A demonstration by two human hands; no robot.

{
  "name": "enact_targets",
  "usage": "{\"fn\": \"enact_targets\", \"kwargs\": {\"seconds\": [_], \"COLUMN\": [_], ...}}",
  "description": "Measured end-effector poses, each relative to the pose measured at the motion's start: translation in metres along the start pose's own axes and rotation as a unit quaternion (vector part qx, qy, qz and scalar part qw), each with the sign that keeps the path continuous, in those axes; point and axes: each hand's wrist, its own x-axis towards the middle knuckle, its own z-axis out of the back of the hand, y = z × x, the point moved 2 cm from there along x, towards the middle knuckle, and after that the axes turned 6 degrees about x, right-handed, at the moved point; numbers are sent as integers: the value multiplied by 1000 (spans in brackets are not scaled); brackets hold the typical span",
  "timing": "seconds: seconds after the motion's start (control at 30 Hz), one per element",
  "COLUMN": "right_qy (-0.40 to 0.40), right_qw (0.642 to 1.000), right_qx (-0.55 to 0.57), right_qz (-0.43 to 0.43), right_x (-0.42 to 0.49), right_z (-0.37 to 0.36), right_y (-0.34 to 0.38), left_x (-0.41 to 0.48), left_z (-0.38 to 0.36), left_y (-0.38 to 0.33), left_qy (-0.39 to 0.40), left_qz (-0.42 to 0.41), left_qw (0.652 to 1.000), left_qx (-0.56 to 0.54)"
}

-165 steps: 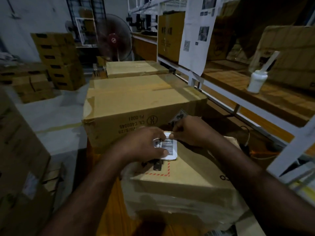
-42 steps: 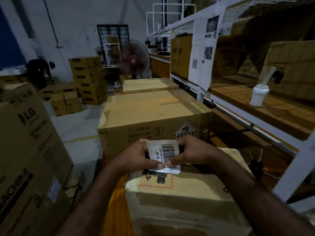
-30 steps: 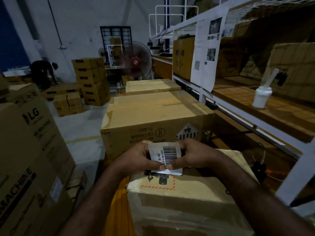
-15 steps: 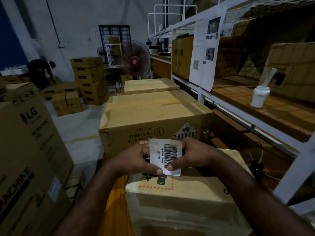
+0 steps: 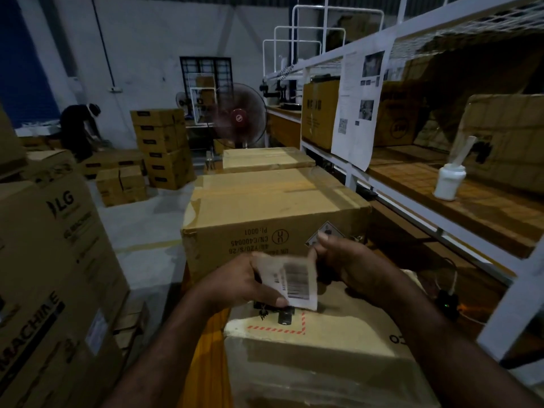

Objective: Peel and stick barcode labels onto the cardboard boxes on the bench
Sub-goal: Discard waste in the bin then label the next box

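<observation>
Left hand in pinch grip, right hand alongside

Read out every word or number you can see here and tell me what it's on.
"LG": left box.
"MACHINE", start cut off: same box.
"PI.0001" and "CN/C400045", upside down: middle box.
Near box: print partly hidden.
Label: blurred.
Poster: too small.

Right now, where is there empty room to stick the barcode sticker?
On the plastic-wrapped cardboard box nearest you, the top is bare between the red dashed corner mark and the black letters at its right edge. The big taped brown cardboard box behind has a bare top. Crowded: that near box's far edge, under the left hand, right hand and white barcode label.
</observation>
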Motion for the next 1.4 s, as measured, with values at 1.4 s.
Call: {"fn": "enact_targets", "kwargs": {"seconds": [1.4], "right_qy": [-55], "right_qw": [810], "right_qx": [-556], "right_qz": [-178], "right_x": [-38], "right_z": [-124], "right_y": [13], "left_x": [46], "left_z": [-13], "left_y": [17], "left_qy": [-295], "left_qz": [80], "left_qw": [941], "left_qx": [-149]}}
